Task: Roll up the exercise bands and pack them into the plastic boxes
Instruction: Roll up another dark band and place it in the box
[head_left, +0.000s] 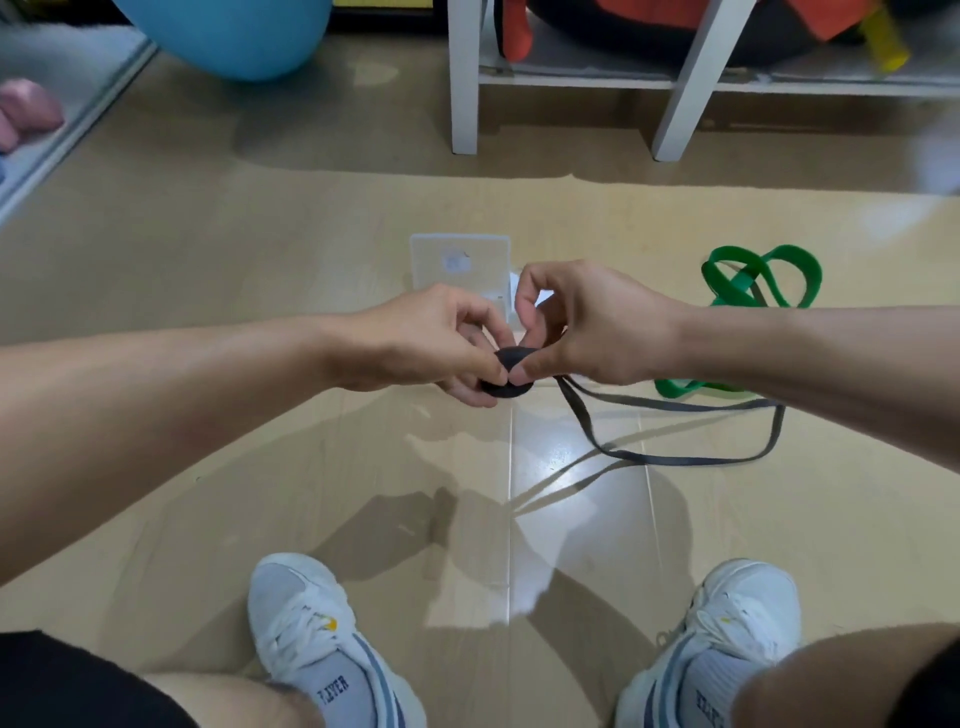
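From the head view I see my left hand (431, 338) and right hand (587, 327) meeting over the floor, both pinching a half-rolled black rubber exercise band (506, 374); its loose tail (675, 431) trails right across the flattened brown cardboard sheet (363, 467). A clear plastic box (460, 265) sits just behind my hands. A tangled green rubber exercise band (758, 280) lies to the right, near the tail. My white and grey sneakers (311, 639) carry tongue lettering I read only partly, roughly "LAYER". A blue exercise ball (228, 31) rests far back.
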